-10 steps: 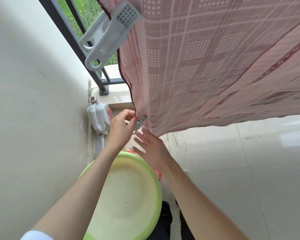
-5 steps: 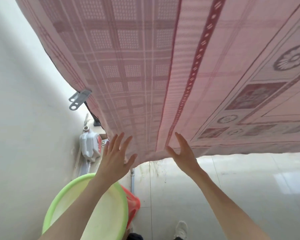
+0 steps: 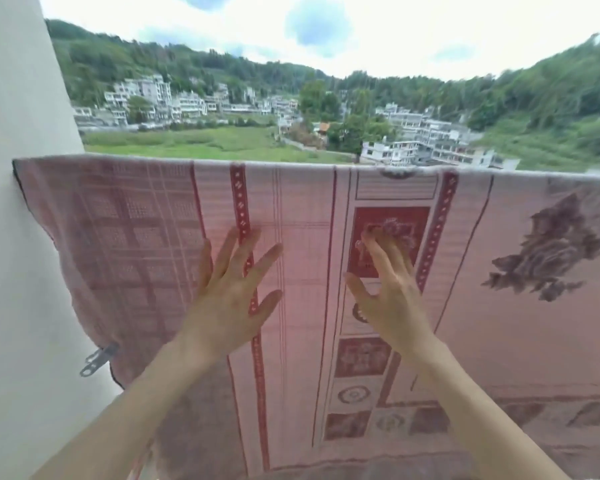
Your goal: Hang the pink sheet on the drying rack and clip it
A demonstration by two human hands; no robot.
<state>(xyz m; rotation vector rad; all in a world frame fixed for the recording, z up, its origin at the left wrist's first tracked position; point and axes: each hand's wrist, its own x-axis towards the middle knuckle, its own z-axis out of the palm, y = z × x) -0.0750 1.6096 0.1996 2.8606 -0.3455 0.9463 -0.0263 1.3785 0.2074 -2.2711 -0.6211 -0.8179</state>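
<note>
The pink patterned sheet (image 3: 482,306) hangs draped over a horizontal bar and fills the width of the view; the bar itself is hidden under its top fold. A white clip (image 3: 97,359) grips the sheet's left edge near the bottom corner. My left hand (image 3: 229,299) is spread open in front of the sheet, fingers apart, holding nothing. My right hand (image 3: 388,296) is also open, its fingertips against the dark red square of the pattern.
A white wall (image 3: 18,237) stands close on the left, right beside the sheet's edge. Beyond the sheet lie a green field, white buildings and wooded hills under a cloudy sky.
The view swung up from the floor and green basin to the sheet's top edge. My hands left the lower hem and rose to the sheet's front face, both open.
</note>
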